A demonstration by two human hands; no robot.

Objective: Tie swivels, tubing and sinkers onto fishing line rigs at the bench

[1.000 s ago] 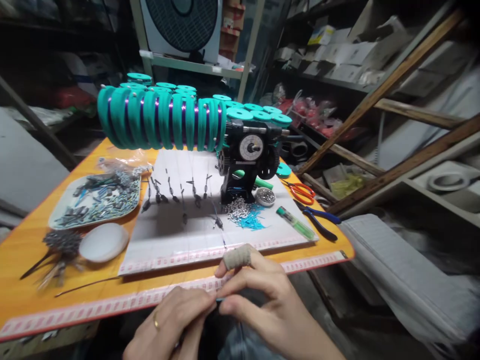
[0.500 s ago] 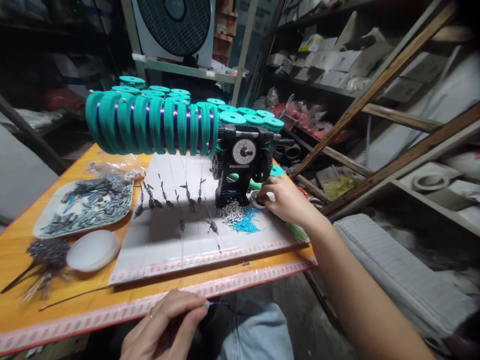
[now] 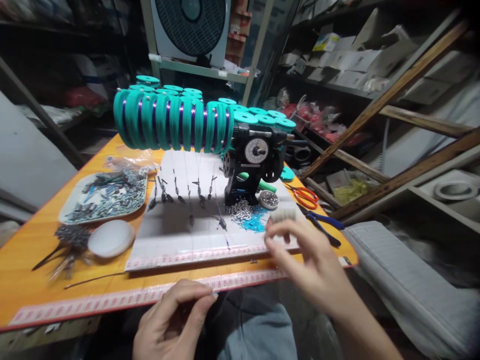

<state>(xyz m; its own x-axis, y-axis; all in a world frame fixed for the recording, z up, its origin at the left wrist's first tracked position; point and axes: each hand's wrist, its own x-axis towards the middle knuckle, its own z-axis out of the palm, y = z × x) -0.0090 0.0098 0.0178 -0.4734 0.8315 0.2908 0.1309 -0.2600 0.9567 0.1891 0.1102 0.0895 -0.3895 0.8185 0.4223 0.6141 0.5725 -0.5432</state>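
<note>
Low at the table's front edge, my left hand [image 3: 176, 320] pinches a small blue tube [image 3: 215, 295] between thumb and index finger; only its tip shows. My right hand [image 3: 307, 255], slightly blurred, hangs over the front right of the white board [image 3: 165, 250]. Its thumb and fingertips are drawn together; whatever they hold is too small to make out. A pale spool-like thing [image 3: 283, 216] is partly hidden behind those fingers. Nearby lie a round dish of small metal parts [image 3: 269, 199], a heap of silvery beads [image 3: 242, 211] and blue tubes [image 3: 253, 223].
A black winding machine [image 3: 253, 165] carries a row of teal spools [image 3: 172, 122], from which lines with dark sinkers [image 3: 202, 200] hang. At left are a tray of small parts [image 3: 101, 200] and a white bowl [image 3: 111, 238]. Orange-handled scissors [image 3: 305, 196] and blue-handled pliers [image 3: 324, 222] lie right.
My right hand has drawn back from the dish of metal parts toward me, uncovering the dish and tools. My left hand keeps its pinch. The view has shifted, so the table appears farther right.
</note>
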